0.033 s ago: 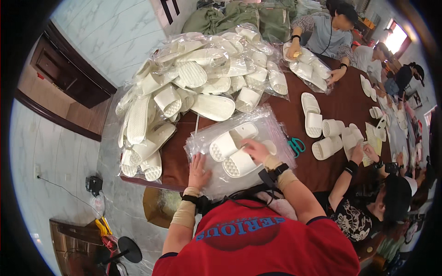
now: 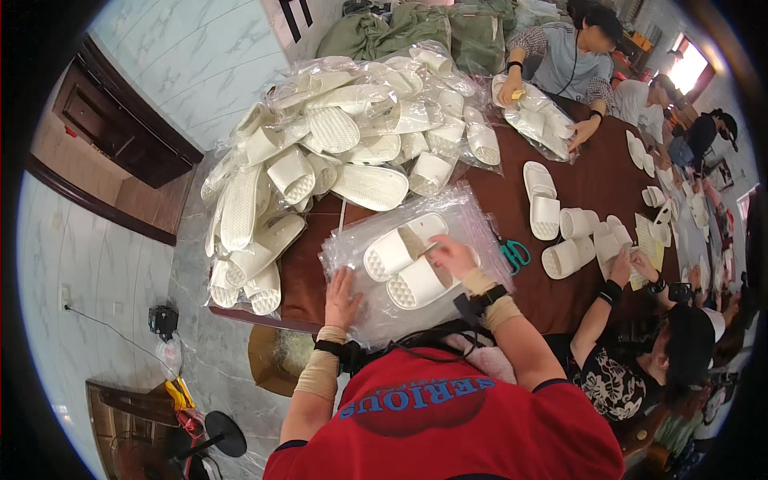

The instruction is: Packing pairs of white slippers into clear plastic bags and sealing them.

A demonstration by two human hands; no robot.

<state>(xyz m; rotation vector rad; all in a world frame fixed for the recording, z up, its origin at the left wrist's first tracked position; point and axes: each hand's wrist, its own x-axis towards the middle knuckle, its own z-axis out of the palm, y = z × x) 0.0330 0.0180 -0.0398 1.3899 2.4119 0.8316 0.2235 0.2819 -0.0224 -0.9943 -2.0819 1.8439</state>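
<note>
A pair of white slippers (image 2: 416, 280) lies side by side on a stack of clear plastic bags (image 2: 376, 318) before me. Whether the pair is inside the top bag I cannot make out. My left hand (image 2: 342, 300) rests on the left edge of the stack, fingers stretched out. Over the heel end of the nearer slipper is my right hand (image 2: 454, 258), its fingers slightly bent and apart, touching or just above it. Both my wrists carry beige wraps and black bands.
Bagged white slippers form a big heap (image 2: 336, 132) at the far left. Teal scissors (image 2: 514, 254) lie right of the bags. Loose slippers (image 2: 542, 200) sit farther right. A co-worker's hand (image 2: 584, 132) holds a bagged pair; another person's hands (image 2: 628, 262) work at the right.
My right hand has slid a little to the right over the slippers, which stay in place. The far co-worker's bagged pair has shifted slightly.
</note>
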